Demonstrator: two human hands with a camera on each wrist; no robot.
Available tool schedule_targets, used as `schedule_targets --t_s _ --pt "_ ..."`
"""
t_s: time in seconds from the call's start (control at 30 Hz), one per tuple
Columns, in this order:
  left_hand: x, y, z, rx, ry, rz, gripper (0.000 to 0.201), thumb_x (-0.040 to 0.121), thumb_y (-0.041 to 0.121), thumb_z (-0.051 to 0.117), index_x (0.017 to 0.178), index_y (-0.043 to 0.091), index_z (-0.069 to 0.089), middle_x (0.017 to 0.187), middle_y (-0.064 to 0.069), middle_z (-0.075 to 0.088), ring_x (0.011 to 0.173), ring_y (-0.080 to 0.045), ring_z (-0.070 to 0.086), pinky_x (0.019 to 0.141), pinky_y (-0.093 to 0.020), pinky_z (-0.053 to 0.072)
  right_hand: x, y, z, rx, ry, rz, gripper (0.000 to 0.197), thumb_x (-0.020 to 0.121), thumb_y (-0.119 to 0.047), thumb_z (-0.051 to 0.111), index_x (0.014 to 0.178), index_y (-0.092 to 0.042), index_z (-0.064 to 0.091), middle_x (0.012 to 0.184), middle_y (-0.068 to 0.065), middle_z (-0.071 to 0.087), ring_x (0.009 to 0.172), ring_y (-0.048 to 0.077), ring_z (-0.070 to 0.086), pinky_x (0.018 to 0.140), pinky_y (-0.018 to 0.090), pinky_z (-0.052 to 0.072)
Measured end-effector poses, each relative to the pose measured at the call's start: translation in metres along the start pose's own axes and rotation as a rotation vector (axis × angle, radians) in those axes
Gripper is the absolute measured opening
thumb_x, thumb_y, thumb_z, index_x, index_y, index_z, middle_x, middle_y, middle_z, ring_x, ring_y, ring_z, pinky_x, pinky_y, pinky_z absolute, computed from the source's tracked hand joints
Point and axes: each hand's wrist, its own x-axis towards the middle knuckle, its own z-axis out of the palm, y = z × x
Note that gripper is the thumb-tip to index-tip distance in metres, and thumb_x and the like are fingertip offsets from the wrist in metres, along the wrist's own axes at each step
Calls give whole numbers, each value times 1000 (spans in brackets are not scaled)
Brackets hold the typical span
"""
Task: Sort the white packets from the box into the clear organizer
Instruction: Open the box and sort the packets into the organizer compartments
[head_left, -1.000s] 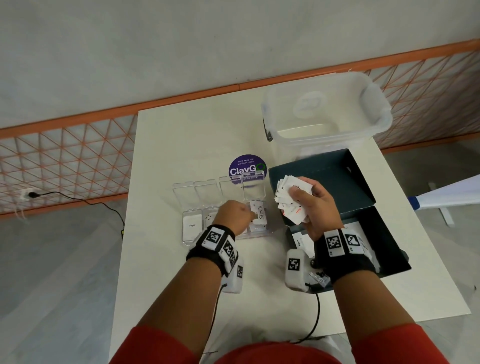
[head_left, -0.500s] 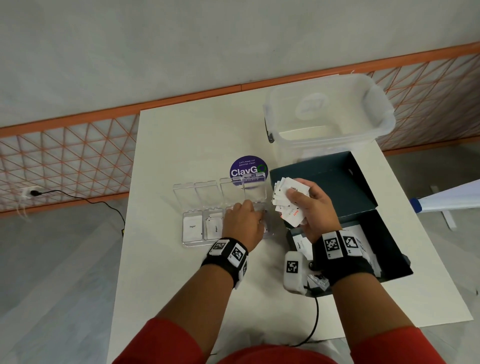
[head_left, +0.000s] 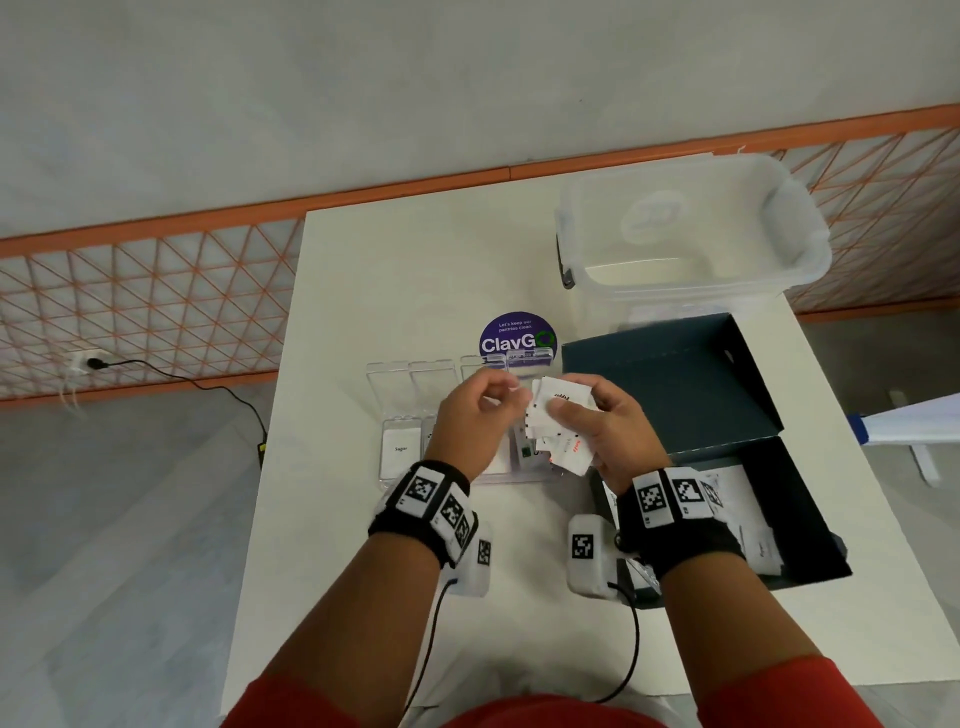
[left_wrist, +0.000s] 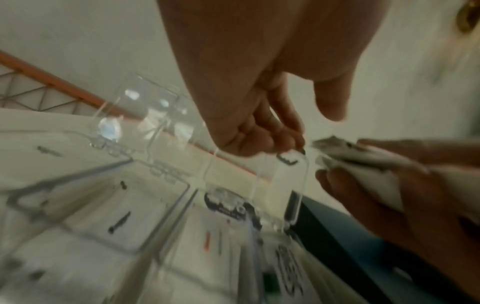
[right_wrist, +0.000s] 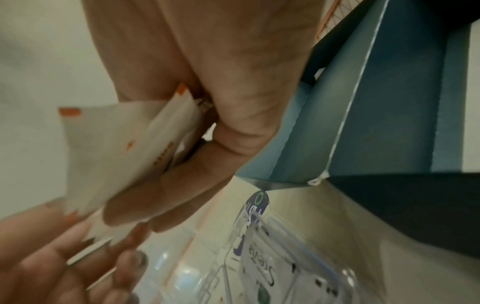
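My right hand (head_left: 566, 415) grips a fanned stack of white packets (head_left: 556, 402) above the right end of the clear organizer (head_left: 395, 374). The left hand (head_left: 511, 395) hovers just left of the stack, fingers loosely curled and holding nothing. The right wrist view shows the left fingers (right_wrist: 78, 257) spread at the stack's (right_wrist: 109, 154) lower edge. Packets lie in the organizer's compartments: a "Sugar" one (head_left: 400, 449) at the left, a "Stevia" one (right_wrist: 262, 265) at the right. The open dark box (head_left: 810, 499) to the right holds more white packets (head_left: 727, 499).
A big clear plastic bin (head_left: 685, 234) stands behind the box at the table's far right. A round purple ClavGo sticker (head_left: 517, 338) lies behind the organizer. A white and blue object (head_left: 909, 426) juts in from the right, off the table.
My left hand rose from the organizer's right-hand compartment and came up beside the stack. The right hand brought the stack left, over the organizer's right end.
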Motion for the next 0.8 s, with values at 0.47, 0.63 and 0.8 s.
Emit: schedule_targets --t_s 0.47,0.63,0.8 --pt "5 -6 -50 -174 -78 -144 20 85 2 68 92 21 69 88 -2 73 78 -14 72 67 -27 59 8 19 39 -128 -123 41 40 71 14 77 90 -20 72 89 10 73 79 30 69 74 47 58" --pt "2 -12 -67 -23 -81 -109 24 84 5 68 89 29 69 91 6 71 77 -7 71 71 -24 59 11 26 54 -148 -129 54 32 76 9 76 95 -16 71 86 8 72 76 25 68 70 42 58" --pt "1 -23 -97 30 25 -127 29 80 2 72 92 27 63 93 7 70 82 -9 69 75 -22 55 16 29 60 -181 -101 75 31 77 9 74 93 -17 72 87 8 73 79 28 69 77 51 57"
